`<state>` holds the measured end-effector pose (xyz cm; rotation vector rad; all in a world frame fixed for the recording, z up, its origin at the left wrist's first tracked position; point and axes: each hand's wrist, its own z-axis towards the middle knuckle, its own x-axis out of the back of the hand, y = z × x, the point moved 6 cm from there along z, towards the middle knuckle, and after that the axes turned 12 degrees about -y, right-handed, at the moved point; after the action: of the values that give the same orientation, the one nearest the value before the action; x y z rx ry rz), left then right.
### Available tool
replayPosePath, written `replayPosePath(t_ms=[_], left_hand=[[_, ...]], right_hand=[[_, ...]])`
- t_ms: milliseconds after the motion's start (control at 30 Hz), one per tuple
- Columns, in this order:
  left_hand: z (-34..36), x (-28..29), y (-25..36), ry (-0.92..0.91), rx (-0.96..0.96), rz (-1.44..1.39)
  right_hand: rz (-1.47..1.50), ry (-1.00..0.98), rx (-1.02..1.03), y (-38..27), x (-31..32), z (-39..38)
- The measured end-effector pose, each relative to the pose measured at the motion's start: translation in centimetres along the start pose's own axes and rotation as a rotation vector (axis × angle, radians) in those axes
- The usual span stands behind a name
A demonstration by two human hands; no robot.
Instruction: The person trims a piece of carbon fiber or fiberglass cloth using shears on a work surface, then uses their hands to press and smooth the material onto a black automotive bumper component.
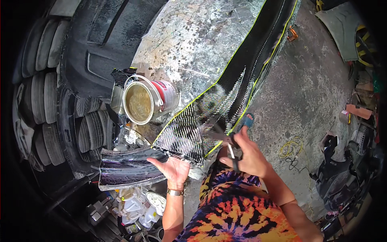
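A long strip of black woven carbon-fibre cloth [238, 80] with a yellow-green edge lies across a resin-crusted workbench [193, 36]. My right hand [246, 151] is closed on scissors [219, 131], their blades laid on the near end of the cloth. My left hand [172, 168] is palm up with fingers spread, just under the cloth's near edge, beside a dark curved moulded part [125, 167]. It holds nothing. A watch sits on that wrist.
An open metal can [143, 101] of amber resin stands on the bench left of the cloth. Stacked tyres [44, 92] and a black body panel [105, 40] fill the left. Plastic bottles [137, 207] crowd below. A yellow cord [291, 147] lies on the concrete floor.
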<state>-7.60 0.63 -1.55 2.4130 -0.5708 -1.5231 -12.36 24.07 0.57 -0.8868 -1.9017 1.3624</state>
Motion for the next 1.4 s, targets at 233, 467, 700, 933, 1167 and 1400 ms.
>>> replayPosePath(t_ms=[233,467,700,933,1167,1400], left_hand=[[-0.6,2.6,0.2,0.255,0.023,0.735],[-0.8,2.7,0.2,0.272,0.051,0.623],[0.0,2.0,0.0,0.303,0.036,0.806],[-0.3,0.5,-0.1,0.302,-0.001,0.894],[-0.6,-0.1,-0.1,0.276,-0.044,1.074],[-1.0,-0.8,-0.2,0.276,-0.059,1.16]], right_hand=[[0.859,-0.454,-0.292,8.6,-7.1,-7.0],[1.067,-0.383,-0.316,7.9,-8.1,-6.9],[1.318,-0.674,-0.416,7.5,-10.1,-9.0],[1.3,-0.863,-0.407,7.1,-10.2,-8.9],[1.19,-0.843,-0.249,7.2,-12.0,-4.8],[1.153,-0.628,-0.046,6.9,-12.9,-2.0]])
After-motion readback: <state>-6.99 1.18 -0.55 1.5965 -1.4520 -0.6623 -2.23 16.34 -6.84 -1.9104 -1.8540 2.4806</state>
